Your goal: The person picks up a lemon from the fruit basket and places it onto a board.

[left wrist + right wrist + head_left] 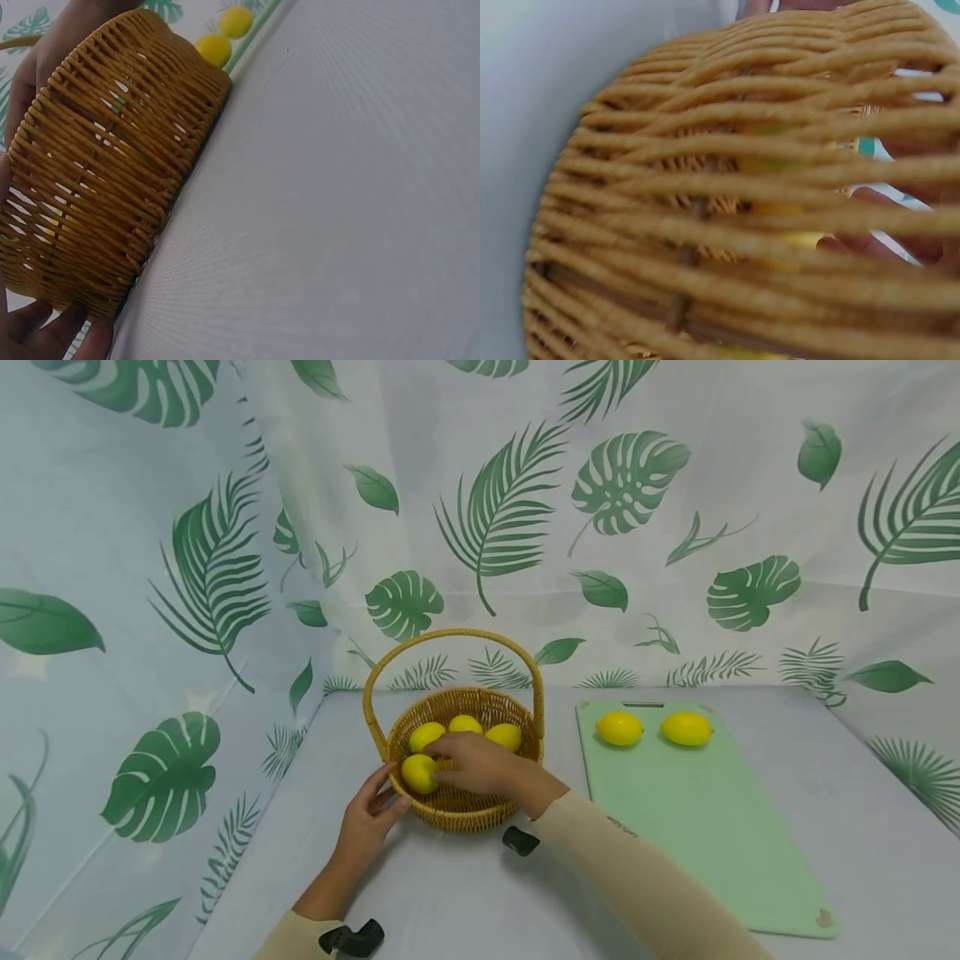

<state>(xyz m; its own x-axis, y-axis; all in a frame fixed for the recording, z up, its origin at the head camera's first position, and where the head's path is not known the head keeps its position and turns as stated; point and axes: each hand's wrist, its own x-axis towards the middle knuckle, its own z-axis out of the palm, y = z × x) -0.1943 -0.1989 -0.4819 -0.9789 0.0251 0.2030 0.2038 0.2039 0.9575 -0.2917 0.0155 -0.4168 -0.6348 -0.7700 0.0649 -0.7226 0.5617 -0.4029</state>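
A round wicker basket (468, 818) with a tall arched handle stands on the table, lemons lying inside it. My left hand (367, 820) holds the basket at its left side, fingers at the rim and thumb against the front wall. In the left wrist view its fingers (56, 330) lie along the woven wall. My right hand (476, 766) reaches inside from the right. Its fingers and thumb are spread beside the front left lemon (417, 774), with the thumb tip right at its end. Behind are a back left lemon (427, 737), a middle lemon (466, 724) and a right lemon (504, 737).
To the right lies a pale green cutting board (690, 827). Near its far end sit two lemons, a left one (619, 728) and a right one (687, 729). A leaf-printed curtain (510, 560) hangs behind the white table (457, 893) and along its left.
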